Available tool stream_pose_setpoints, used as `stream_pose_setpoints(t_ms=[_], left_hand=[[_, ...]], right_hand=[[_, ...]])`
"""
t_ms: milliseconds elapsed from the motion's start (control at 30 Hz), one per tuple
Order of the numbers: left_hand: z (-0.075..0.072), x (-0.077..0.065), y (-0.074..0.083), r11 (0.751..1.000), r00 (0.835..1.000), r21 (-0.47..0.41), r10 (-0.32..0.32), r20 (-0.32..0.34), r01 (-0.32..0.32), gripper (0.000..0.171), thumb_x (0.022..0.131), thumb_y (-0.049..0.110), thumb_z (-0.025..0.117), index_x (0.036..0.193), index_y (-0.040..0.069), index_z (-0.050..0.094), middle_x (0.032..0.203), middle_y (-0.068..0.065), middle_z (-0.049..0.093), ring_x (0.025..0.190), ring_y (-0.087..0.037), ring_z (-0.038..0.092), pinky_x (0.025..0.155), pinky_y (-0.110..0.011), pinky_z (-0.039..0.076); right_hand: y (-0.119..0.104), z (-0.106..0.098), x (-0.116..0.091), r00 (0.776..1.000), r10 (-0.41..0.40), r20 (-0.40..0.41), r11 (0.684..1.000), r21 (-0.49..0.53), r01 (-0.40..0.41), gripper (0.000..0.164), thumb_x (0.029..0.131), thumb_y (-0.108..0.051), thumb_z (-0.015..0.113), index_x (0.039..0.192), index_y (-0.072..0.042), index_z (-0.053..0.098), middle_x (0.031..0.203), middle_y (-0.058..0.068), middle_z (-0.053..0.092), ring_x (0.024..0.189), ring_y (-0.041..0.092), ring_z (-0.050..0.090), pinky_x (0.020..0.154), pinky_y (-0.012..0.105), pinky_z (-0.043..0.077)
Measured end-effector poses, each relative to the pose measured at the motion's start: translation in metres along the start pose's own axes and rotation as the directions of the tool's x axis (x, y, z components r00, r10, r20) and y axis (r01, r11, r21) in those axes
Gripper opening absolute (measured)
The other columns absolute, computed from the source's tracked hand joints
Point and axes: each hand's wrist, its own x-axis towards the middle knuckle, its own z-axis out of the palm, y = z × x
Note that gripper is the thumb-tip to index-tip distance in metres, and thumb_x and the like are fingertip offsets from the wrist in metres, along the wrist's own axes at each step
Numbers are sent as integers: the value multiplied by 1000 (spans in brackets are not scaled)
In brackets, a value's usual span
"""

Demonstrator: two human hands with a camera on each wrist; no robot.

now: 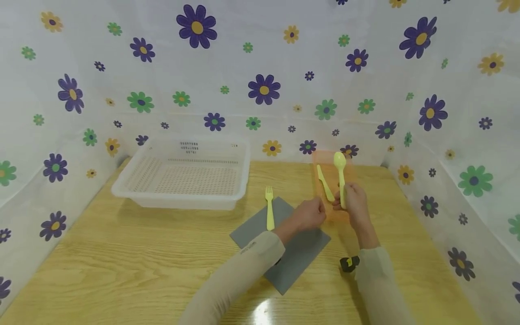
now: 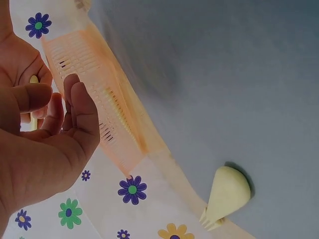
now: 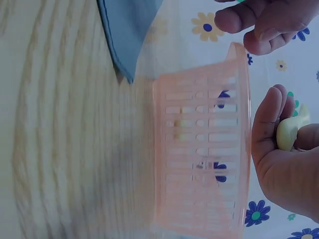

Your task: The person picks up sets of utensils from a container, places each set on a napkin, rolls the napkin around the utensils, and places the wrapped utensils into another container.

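At the far left we see the white basket (image 1: pixel 178 197), which neither hand touches. To its right lies the fork (image 1: pixel 270 212), unheld, its handle on the grey mat (image 1: pixel 300 253) and its tines pointing far. Over the mat's right side hangs the left hand (image 1: pixel 308 214), its fingers loosely curled and, as far as we can see, holding nothing. Next comes the orange basket (image 3: pixel 245 139), in which the knife (image 1: pixel 326 185) lies. The spoon (image 1: pixel 341 180) is raised at this basket's right side, bowl uppermost, its handle gripped by the right hand (image 1: pixel 354 201). We judge the handling to be midway: the knife is already in the orange basket, the spoon is not yet set down, and the fork remains outside; whether it, too, is to be moved we cannot tell.
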Motion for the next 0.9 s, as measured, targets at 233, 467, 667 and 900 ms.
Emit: stream_pose_setpoints(t_ms=[233, 467, 667, 900], left_hand=[[-3, -13, -6, 993, 994, 51, 104, -20, -103, 8, 100, 11, 48, 98, 8, 55, 76, 0, 54, 56, -10, 45, 50, -23, 37], [-18, -45, -7, 967, 985, 231, 137, -105, -109, 16, 100, 12, 45, 86, 14, 52, 73, 2, 50, 57, -10, 43, 49, -24, 34], [-38, -82, -22, 920, 983, 387, 122, -138, -60, 28, 98, 11, 47, 71, 15, 43, 63, 2, 40, 51, -10, 35, 48, -25, 30], [-56, -109, -47, 912, 986, 410, 90, -142, -24, 28, 94, 6, 54, 69, 13, 43, 59, 4, 35, 51, -9, 29, 46, -23, 25]], right_hand=[[-1, 12, -11, 995, -42, 85, 999, 7, 41, 37, 106, -18, 34, 126, 11, 45, 78, 2, 59, 61, 9, 61, 57, 24, 55], [-3, 27, -19, 990, -74, 124, 997, 34, 70, 37, 104, -15, 37, 127, 12, 46, 78, 3, 60, 60, 10, 60, 55, 25, 54], [-2, 38, -22, 982, -80, 170, 996, -11, 83, 36, 104, -16, 41, 130, 8, 51, 78, 6, 58, 59, 12, 59, 56, 26, 54], [-2, 44, -27, 975, -94, 203, 995, -10, 98, 32, 105, -16, 40, 126, 7, 50, 77, 5, 52, 57, 12, 54, 54, 25, 52]])
